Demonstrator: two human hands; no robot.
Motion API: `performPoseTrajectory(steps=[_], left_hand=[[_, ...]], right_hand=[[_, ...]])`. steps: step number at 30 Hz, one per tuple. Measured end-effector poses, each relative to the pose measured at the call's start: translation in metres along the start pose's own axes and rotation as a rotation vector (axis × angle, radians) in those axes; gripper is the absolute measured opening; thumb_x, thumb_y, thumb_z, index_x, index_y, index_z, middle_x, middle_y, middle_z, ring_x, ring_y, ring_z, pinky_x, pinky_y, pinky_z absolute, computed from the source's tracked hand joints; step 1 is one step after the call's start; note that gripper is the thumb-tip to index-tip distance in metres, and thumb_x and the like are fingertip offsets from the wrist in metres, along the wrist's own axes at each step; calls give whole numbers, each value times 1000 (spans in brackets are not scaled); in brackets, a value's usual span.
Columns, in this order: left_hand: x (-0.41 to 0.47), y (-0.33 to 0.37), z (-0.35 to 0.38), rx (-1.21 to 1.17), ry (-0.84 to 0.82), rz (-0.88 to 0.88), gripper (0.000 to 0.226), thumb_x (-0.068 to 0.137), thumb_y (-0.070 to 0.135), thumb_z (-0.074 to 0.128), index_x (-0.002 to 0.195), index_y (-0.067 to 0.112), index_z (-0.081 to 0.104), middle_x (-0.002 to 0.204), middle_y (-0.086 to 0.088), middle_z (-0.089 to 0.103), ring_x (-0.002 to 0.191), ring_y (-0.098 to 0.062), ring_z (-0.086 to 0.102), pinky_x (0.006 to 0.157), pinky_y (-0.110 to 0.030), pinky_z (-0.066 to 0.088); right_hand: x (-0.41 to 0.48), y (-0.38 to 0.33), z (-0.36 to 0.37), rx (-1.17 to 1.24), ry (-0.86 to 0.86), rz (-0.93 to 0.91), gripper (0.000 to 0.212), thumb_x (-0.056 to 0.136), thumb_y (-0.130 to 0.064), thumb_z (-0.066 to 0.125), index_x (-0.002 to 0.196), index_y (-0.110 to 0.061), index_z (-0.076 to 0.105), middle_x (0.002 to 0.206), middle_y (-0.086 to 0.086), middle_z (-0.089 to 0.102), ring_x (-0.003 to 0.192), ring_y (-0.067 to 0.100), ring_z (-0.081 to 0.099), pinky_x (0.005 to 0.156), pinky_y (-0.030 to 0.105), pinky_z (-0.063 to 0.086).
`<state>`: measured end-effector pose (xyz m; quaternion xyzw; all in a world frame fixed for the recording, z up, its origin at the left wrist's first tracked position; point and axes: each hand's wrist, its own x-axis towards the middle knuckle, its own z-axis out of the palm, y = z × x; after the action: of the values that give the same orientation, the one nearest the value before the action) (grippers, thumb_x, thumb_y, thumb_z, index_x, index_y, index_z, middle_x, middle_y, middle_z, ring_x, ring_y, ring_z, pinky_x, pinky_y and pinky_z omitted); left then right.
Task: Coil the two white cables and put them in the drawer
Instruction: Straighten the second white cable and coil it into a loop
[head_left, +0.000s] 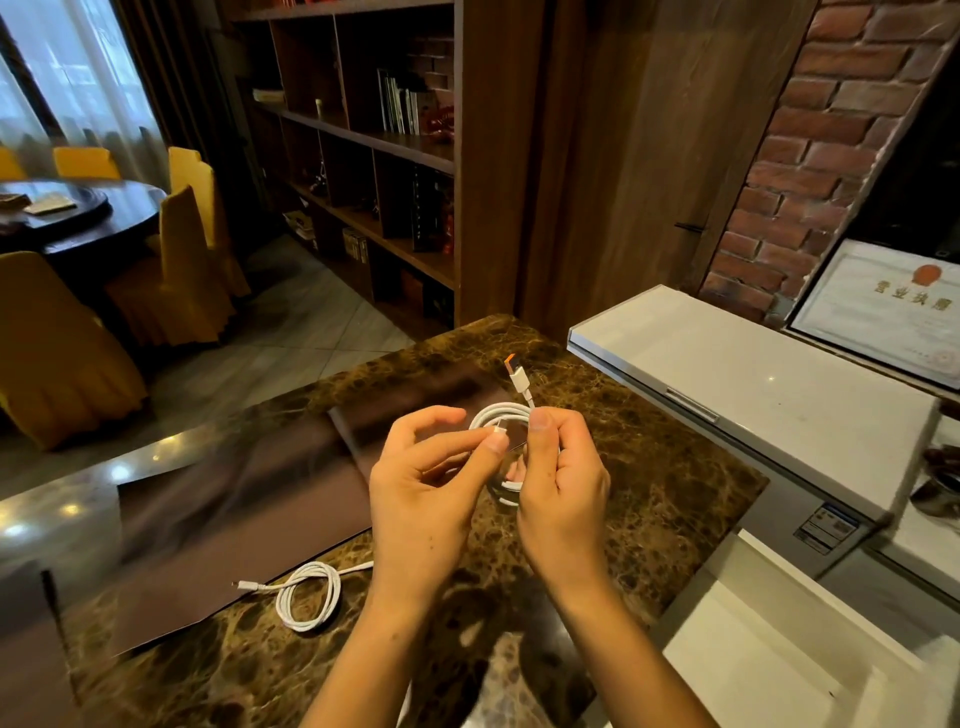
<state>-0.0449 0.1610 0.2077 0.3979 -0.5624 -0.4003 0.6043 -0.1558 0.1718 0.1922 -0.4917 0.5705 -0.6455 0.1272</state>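
Second cable nearly coiled in your hands, above the middle of the counter (649, 499).

The cable (501, 415) is light, limp and springy, so pin the loops where they cross or they'll spring open. Your right hand (563, 483) is closed around the coil, thumb on top; your left hand (428, 493) pinches the small plug, other fingers loose. The other coil (309, 597) lies near the counter's near-left edge.

Mid-frame, both hands hold a coiled white cable (501, 415) just above the brown marble countertop (649, 483). Lower left of them, a second white braided cable coil (306, 597) lies on that counter, beside the dark flat mat (234, 519). White chest freezer (753, 379) sits right.
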Motion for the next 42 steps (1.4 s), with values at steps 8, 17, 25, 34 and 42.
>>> performPoseTrajectory(steps=[8,17,25,34,42], left_hand=[[6,2,0,16,-20,-63,30,85,5,77,104,22,61,98,4,73,69,-8,73,64,-22,58],[5,-1,-5,-355,-146,-303,25,86,22,69,108,13,77,107,-11,78,97,-21,74,87,-37,58],[14,6,-13,-574,-156,-509,32,90,11,62,120,16,72,107,-9,80,91,-14,77,70,-22,60],[18,5,-14,-648,-206,-633,24,91,28,62,83,14,80,82,-3,70,78,-12,64,85,-32,50],[36,-4,-21,-667,228,-590,25,96,24,66,74,16,75,69,4,67,65,-4,60,70,-20,52]], right_hand=[[-7,-11,2,97,-38,-86,17,105,-23,44,97,-21,60,80,-15,64,66,10,62,56,27,50],[-5,-12,4,107,20,-28,16,105,-20,47,98,-18,61,83,-22,68,70,1,65,60,12,47],[-7,-4,4,147,41,77,27,100,-44,44,98,-25,63,78,-6,65,65,18,63,57,39,55],[-9,-9,0,317,-127,159,29,104,-34,43,88,-13,58,68,5,55,62,24,52,59,39,48],[-20,-15,0,412,-315,245,41,106,-33,41,78,-9,56,77,16,62,85,29,63,95,37,51]])
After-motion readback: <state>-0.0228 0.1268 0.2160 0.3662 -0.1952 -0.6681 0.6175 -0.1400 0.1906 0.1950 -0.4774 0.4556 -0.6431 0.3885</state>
